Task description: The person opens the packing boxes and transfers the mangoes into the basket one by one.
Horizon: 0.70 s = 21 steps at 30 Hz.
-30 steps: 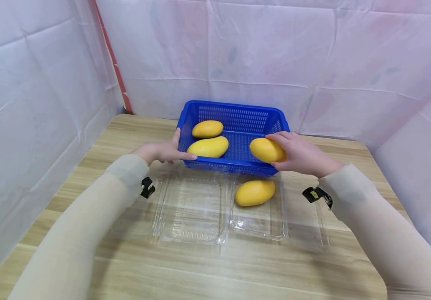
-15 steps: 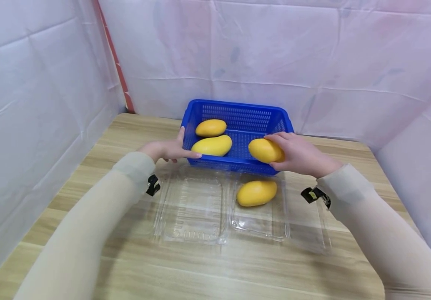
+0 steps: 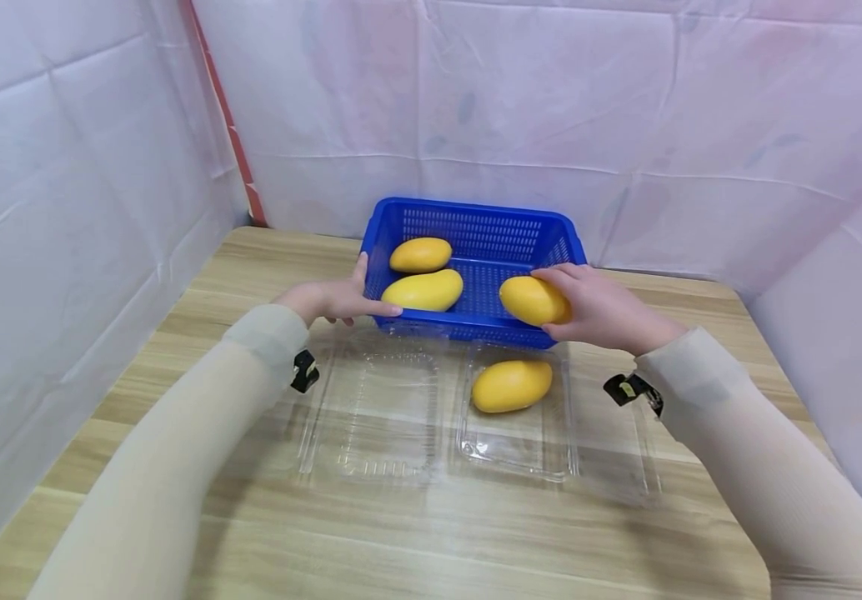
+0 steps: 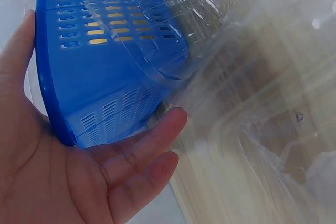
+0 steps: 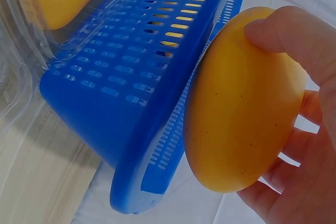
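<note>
My right hand (image 3: 599, 308) holds a yellow mango (image 3: 534, 301) at the right end of a blue plastic basket (image 3: 476, 329). In the right wrist view the thumb lies on top of the mango and the fingers curl behind it, beside the basket's rim. My left hand (image 3: 337, 298) touches the basket's front left corner, thumb along the front rim. Its other fingers stretch out loosely against the side in the left wrist view. Two more mangoes, one behind (image 3: 421, 255) and one in front (image 3: 423, 291), lie in the basket's left half.
Before the basket, a clear plastic box (image 3: 515, 446) holds another mango (image 3: 512, 386). A second clear box (image 3: 389, 417) lies to its left, nearest my left forearm. Their transparent lids spread out to the sides. White sheeting (image 3: 521, 100) stands behind the wooden table (image 3: 401, 542).
My left hand and the basket have shifted slightly right. The left clear box has slid a little left. My right hand keeps hold of the mango in nearly the same place.
</note>
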Each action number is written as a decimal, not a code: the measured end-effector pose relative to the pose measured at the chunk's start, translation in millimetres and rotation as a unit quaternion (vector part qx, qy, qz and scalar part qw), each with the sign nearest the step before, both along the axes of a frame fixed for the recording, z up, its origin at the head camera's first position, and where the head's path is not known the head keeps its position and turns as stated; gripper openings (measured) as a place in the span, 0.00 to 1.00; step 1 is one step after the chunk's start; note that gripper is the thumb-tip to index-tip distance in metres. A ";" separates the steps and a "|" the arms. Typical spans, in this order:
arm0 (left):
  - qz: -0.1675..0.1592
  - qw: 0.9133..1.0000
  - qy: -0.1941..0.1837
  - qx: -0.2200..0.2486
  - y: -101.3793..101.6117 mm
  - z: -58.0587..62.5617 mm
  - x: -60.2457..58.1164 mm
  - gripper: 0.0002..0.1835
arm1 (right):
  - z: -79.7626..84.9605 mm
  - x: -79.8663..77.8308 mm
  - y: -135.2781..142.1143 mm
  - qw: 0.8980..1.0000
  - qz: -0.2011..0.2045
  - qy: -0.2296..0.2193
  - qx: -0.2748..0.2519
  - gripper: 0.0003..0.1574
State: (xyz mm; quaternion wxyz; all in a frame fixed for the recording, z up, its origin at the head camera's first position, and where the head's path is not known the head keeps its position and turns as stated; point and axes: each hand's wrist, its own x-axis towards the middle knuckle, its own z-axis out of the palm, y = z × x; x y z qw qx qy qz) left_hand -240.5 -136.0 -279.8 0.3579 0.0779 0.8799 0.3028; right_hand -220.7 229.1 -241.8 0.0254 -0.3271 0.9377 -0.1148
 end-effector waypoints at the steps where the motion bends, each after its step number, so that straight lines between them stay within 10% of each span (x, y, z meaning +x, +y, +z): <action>1: 0.000 1.000 0.000 0.001 -0.1 -0.2 0.0 0.67 | 0.1 -0.1 -0.3 1.000 0.002 0.001 -0.002 0.43; 21: -0.003 1.000 0.004 -0.008 6.9 -1.7 -2.4 0.68 | 1.4 -12.0 -0.8 1.000 0.010 0.009 -0.002 0.40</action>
